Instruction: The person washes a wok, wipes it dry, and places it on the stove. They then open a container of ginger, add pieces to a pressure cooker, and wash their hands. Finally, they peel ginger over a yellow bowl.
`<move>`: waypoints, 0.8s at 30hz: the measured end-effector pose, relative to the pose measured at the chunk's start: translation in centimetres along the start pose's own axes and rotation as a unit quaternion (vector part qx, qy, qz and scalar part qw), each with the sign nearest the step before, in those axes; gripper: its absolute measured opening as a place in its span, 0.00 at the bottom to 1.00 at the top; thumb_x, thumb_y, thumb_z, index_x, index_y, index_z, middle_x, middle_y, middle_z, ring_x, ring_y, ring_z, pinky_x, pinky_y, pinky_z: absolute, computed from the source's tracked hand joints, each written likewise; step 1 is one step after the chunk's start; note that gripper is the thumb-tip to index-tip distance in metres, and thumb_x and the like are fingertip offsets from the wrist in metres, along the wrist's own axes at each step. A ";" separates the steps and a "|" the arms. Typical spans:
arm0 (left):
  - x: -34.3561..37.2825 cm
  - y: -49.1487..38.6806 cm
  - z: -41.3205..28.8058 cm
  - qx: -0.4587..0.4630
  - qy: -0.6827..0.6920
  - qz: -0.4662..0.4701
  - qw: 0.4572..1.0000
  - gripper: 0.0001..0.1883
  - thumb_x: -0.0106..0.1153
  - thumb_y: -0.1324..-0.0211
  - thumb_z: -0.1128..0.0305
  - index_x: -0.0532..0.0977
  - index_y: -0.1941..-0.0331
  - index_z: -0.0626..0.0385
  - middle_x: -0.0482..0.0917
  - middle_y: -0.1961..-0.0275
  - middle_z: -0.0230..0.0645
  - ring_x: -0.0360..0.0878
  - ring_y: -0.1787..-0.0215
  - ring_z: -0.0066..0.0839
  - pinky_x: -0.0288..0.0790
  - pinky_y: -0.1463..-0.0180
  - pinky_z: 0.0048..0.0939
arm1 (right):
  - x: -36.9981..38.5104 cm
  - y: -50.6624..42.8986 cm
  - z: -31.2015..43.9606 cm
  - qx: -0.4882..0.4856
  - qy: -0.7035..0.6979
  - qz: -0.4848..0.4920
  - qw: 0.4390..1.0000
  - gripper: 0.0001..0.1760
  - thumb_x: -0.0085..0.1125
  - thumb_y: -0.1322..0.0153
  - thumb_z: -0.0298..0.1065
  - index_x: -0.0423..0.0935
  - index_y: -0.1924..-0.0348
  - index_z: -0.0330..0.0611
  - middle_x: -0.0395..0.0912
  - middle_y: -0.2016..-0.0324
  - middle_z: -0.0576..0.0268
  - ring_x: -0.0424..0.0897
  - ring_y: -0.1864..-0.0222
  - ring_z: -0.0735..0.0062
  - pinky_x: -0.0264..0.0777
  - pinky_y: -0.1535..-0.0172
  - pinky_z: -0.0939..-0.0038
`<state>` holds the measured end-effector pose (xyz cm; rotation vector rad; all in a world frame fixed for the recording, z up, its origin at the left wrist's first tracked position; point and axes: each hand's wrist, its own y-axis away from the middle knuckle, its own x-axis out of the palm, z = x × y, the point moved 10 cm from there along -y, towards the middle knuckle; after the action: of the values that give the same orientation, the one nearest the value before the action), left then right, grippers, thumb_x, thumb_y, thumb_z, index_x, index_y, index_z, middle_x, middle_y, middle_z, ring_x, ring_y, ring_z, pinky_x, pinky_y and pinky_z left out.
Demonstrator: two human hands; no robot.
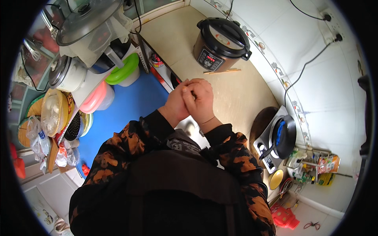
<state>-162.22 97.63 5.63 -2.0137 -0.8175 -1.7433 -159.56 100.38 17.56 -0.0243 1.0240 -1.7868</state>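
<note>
My left hand point(176, 104) and my right hand point(200, 98) are clasped together in front of my body, above the near edge of the beige countertop point(233, 88). The fingers overlap, and whether anything lies between the palms is hidden. Beyond them stands an electric pressure cooker point(221, 44) with a black lid, closed, its display lit red. A pair of wooden chopsticks point(223, 71) lies on the counter along the cooker's near side.
At right, a black pan point(285, 138) sits on a silver stove point(267, 156), near a yellow bowl point(276, 179). A white shelf point(88, 85) at left bears pots; a green-lidded container point(124, 70) and pink-lidded container point(97, 98) stand on a blue surface point(133, 97).
</note>
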 end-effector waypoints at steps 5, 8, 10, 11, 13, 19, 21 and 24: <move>0.4 -4.8 -4.6 0.066 0.036 0.018 0.997 0.19 0.36 0.26 0.62 0.70 0.44 0.62 0.74 0.41 0.46 0.71 0.36 0.39 0.63 0.30 0.35 | 1.7 -4.3 -2.4 -0.086 0.075 0.032 0.993 0.09 0.60 0.33 0.31 0.79 0.59 0.40 0.80 0.57 0.51 0.78 0.55 0.53 0.68 0.45 0.55; 0.1 -6.7 -6.8 0.108 0.014 0.036 0.993 0.19 0.36 0.25 0.61 0.69 0.42 0.60 0.75 0.41 0.42 0.72 0.37 0.35 0.65 0.31 0.34 | 2.4 -6.9 -3.7 -0.127 0.061 0.043 0.989 0.13 0.59 0.33 0.30 0.79 0.55 0.40 0.80 0.54 0.51 0.79 0.53 0.53 0.66 0.42 0.53; -1.4 -7.6 -7.0 0.122 0.016 -0.005 0.992 0.18 0.37 0.25 0.60 0.70 0.43 0.59 0.76 0.43 0.38 0.73 0.39 0.32 0.67 0.34 0.33 | 3.0 -8.0 -4.9 -0.155 0.083 0.072 0.982 0.15 0.61 0.34 0.36 0.79 0.55 0.40 0.79 0.52 0.52 0.79 0.54 0.57 0.62 0.38 0.50; -2.5 -7.9 -6.9 0.121 0.015 -0.049 0.991 0.18 0.38 0.26 0.60 0.71 0.44 0.58 0.77 0.44 0.36 0.74 0.40 0.30 0.69 0.36 0.33 | 3.3 -8.1 -5.7 -0.150 0.091 0.101 0.979 0.16 0.62 0.34 0.38 0.79 0.56 0.40 0.79 0.52 0.52 0.79 0.54 0.57 0.61 0.37 0.49; -4.1 -8.6 -7.2 0.128 0.010 -0.106 0.986 0.17 0.40 0.27 0.59 0.72 0.46 0.56 0.77 0.45 0.33 0.75 0.41 0.28 0.70 0.38 0.32 | 3.9 -9.0 -7.1 -0.145 0.112 0.153 0.971 0.18 0.63 0.35 0.42 0.79 0.57 0.41 0.79 0.53 0.53 0.80 0.54 0.59 0.60 0.36 0.49; -2.5 -11.3 -9.1 0.128 -0.065 -0.073 0.987 0.17 0.44 0.27 0.60 0.74 0.45 0.56 0.79 0.47 0.34 0.79 0.44 0.29 0.75 0.41 0.34 | 4.3 -12.3 -10.8 -0.107 0.027 0.204 0.973 0.19 0.60 0.32 0.41 0.78 0.51 0.41 0.78 0.50 0.51 0.76 0.47 0.52 0.62 0.36 0.51; -3.9 -13.1 -9.8 0.052 0.046 -0.005 0.998 0.17 0.44 0.27 0.61 0.74 0.46 0.59 0.81 0.49 0.37 0.81 0.47 0.32 0.77 0.43 0.36 | 2.5 -14.4 -12.7 -0.097 0.014 0.167 0.981 0.17 0.54 0.28 0.35 0.77 0.48 0.41 0.77 0.49 0.50 0.72 0.42 0.47 0.65 0.38 0.52; -4.8 -14.7 -11.6 0.061 0.003 -0.168 0.984 0.17 0.44 0.28 0.64 0.75 0.48 0.64 0.82 0.54 0.43 0.83 0.50 0.37 0.81 0.46 0.36 | -2.9 -18.9 -14.8 -0.027 0.018 0.098 0.995 0.15 0.49 0.24 0.32 0.77 0.49 0.36 0.80 0.54 0.48 0.80 0.53 0.48 0.73 0.48 0.61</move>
<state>-180.81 100.93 1.53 -1.8720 -1.2898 -1.8185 -179.24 113.88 21.56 0.0731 1.0626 -1.5867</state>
